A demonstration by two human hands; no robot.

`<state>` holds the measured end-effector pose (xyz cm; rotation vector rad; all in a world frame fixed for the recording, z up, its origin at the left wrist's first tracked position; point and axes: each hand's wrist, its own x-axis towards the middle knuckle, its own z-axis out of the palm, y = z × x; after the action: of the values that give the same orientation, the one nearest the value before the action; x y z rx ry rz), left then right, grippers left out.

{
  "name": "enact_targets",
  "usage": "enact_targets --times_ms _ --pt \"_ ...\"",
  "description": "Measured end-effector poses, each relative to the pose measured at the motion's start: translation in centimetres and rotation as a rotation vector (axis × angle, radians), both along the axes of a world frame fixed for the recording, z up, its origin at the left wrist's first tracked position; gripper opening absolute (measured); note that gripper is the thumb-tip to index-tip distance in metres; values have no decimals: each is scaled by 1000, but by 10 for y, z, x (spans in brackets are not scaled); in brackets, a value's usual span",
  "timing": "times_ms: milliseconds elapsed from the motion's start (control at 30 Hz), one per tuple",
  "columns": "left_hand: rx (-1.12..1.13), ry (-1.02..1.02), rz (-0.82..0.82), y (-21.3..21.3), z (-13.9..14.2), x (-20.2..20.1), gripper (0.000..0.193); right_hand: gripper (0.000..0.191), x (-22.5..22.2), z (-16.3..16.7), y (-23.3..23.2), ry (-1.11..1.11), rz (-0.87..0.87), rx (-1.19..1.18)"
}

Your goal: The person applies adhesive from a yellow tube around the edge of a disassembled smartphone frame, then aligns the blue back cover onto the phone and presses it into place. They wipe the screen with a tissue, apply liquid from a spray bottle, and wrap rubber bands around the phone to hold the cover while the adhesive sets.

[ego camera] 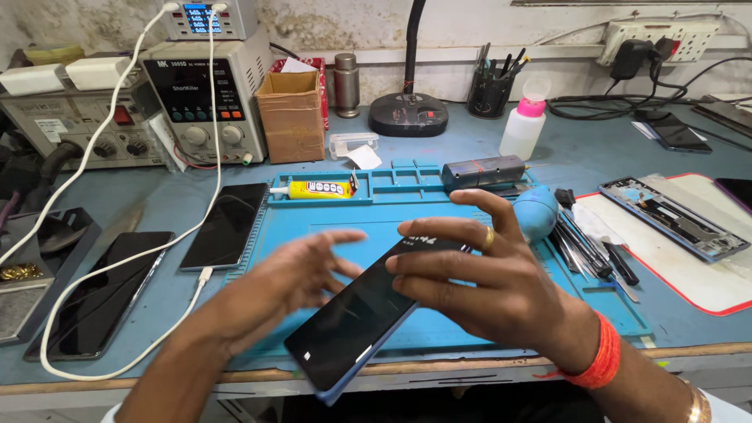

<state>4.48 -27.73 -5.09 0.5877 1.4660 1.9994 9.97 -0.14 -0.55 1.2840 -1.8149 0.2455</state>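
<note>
So your right hand (501, 290) is wrapped over the top end of the dark phone (364, 317), fingers curled across the screen and gripping it, tilted above the blue work mat (439, 215). Your left hand (294, 274) is open, fingers spread and a bit blurred, just touching the phone's left edge. Past your right fingertips sits a blue dust blower (536, 211), and beyond your left hand there's a yellow glue tube (317, 189).

A black-screened smartphone (356, 317) in a blue frame lay tilted, its far end under the right hand's (489, 286) fingers, its left edge beside the left hand (290, 278).
</note>
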Motion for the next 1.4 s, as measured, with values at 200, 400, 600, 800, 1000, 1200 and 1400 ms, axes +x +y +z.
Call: enact_targets --times_ms 200,400,600,800,1000,1200,1400 --pt "59 -194 -163 19 -10 13 66 20 5 1 8 59 1 -16" --pt "163 -41 195 44 2 33 63 42 -10 8 57 -190 -327 -155" --pt "229 -270 415 52 15 38 53 55 -45 3 188 -737 -1103 -90" --pt "254 -277 492 66 20 36 41 45 -62 -55 251 -1012 -1243 -194" --pt "307 -270 481 67 12 37 42 27 -80 -47 271 -1050 -773 -403" --pt "365 -271 476 69 -8 31 53 19 -121 -11 281 -1399 -363 -975" --pt "409 -235 446 69 -44 8 62 22 -182 46 248 -940 -598 -624"
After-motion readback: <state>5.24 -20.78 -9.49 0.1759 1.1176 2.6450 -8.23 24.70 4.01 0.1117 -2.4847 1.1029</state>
